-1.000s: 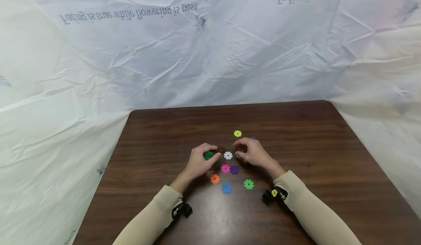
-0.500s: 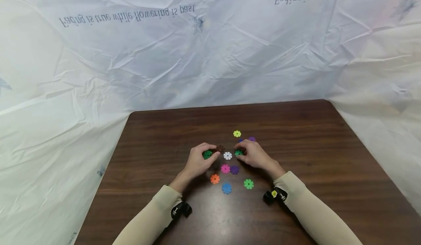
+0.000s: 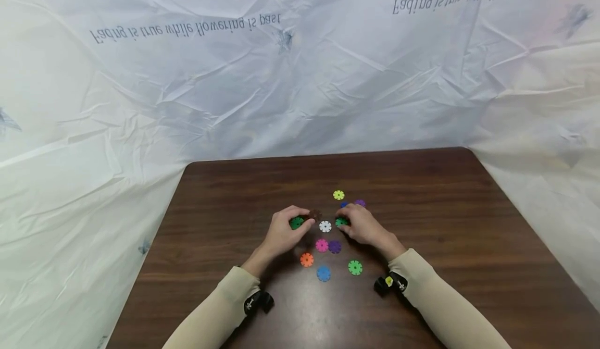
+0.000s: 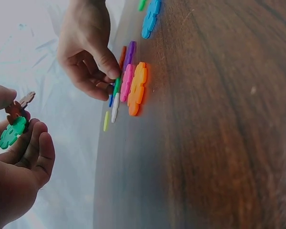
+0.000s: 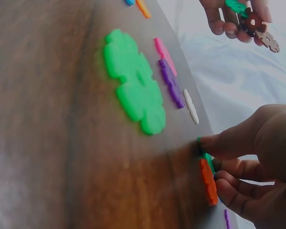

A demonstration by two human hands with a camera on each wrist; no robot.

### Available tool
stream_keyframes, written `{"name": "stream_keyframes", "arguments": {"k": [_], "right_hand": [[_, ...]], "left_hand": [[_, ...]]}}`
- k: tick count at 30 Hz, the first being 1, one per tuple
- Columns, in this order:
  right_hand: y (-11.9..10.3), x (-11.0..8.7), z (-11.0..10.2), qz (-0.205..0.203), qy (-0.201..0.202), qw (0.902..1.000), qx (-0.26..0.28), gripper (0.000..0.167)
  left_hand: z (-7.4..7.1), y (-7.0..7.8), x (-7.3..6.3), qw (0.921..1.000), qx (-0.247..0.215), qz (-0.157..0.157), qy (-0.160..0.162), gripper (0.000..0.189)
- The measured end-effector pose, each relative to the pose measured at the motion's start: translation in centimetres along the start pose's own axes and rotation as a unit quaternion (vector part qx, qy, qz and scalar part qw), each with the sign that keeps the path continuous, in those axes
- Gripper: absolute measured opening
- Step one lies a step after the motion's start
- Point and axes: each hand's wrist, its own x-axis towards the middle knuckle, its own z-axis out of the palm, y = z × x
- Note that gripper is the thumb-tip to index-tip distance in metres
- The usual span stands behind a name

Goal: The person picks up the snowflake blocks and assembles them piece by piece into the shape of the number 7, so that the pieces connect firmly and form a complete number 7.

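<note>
My left hand (image 3: 286,230) pinches a small chain of joined notched plastic discs above the table. The chain has a green disc (image 4: 12,132), a dark brown disc (image 4: 14,112) and a paler brown disc (image 4: 27,99). On the table, my right hand (image 3: 363,225) has its thumb and fingers at opposite edges of another green disc (image 3: 341,222). An orange-red disc (image 5: 209,181) lies right beside that one, under the fingers. Between the two hands lies a white disc (image 3: 325,226), with a pink disc (image 3: 321,245) and a dark purple disc (image 3: 335,247) nearer me.
Nearer me lie an orange disc (image 3: 307,259), a light blue disc (image 3: 323,273) and a bright green disc (image 3: 355,268). Beyond the right hand are yellow (image 3: 339,195), blue (image 3: 344,204) and purple discs (image 3: 360,203). Pale sheeting (image 3: 300,78) hangs behind the wooden table (image 3: 225,182).
My right hand has come down and slightly right onto the green disc, its thumb and fingers now at the disc's edges. The left hand keeps its chain almost still.
</note>
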Motion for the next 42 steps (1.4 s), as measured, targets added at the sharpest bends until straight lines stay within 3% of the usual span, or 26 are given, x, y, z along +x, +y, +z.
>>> {"name": "stream_keyframes", "arguments": {"k": [8, 17, 23, 31, 42], "right_hand": [[-0.1, -0.1, 0.0, 0.017, -0.015, 0.9997, -0.004, 0.022], [0.2, 0.0, -0.1, -0.014, 0.011, 0.9997, 0.014, 0.018], [0.3, 0.3, -0.6, 0.004, 0.015, 0.9987, 0.048, 0.015], [0.3, 0.5, -1.2, 0.049, 0.037, 0.9894, 0.132, 0.010], [-0.1, 0.7, -1.4, 0.035, 0.104, 0.9760, 0.188, 0.013]], "left_hand": [[0.1, 0.0, -0.1, 0.9999, 0.002, -0.005, -0.011, 0.019], [0.1, -0.1, -0.1, 0.9998, -0.004, 0.014, -0.012, 0.022], [0.1, 0.0, 0.0, 0.9998, -0.010, 0.010, -0.016, 0.023], [0.1, -0.1, 0.2, 0.9996, -0.009, 0.010, -0.023, 0.021], [0.2, -0.3, 0.2, 0.9993, -0.003, 0.025, -0.027, 0.025]]}}
